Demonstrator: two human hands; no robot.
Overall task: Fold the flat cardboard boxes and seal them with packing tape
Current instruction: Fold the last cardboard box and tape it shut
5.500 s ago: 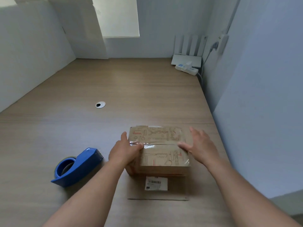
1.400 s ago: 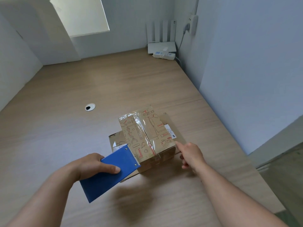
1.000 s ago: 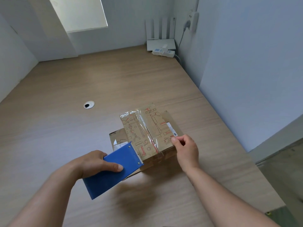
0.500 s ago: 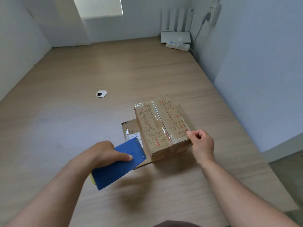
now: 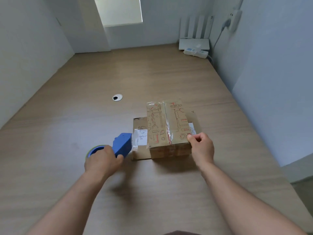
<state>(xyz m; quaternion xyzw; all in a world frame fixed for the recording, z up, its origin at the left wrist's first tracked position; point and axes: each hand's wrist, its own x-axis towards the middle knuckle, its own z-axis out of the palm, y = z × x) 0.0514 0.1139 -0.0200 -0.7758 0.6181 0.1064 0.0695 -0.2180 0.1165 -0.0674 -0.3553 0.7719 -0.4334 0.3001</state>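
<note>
- The left hand (image 5: 103, 160) is seen low on the table (image 5: 55, 133), its fingers wrapped round the blue tape dispenser (image 5: 122, 145), thumb on the near side.
- The dispenser is gripped by its body, with the roll just behind the knuckles. It looks like hard plastic, rigid and light, so a firm one-hand hold should do.
- Its mouth is pointed at the flat cardboard (image 5: 139, 122), which lies on the table and carries a white label (image 5: 143, 139). A glossy patch shows there; whether tape has been drawn out cannot be told.
- That sheet is judged thin and bendy, and likely to slide on the smooth wood unless it is weighted or pinned down.
- The box (image 5: 167, 128) is set on top of the sheet, near mid-table, folded up, with clear tape along its top seam and down the near face.
- It is expected to be light. The edges and corners should be stiff, the panels should give under pressure, and the film will be slick. Corners are the safer hold.
- The right hand (image 5: 200, 148) is placed at the box's near right top corner, fingers curled, thumb and forefinger pinched at the edge. It appears to be steadying the box.
</note>
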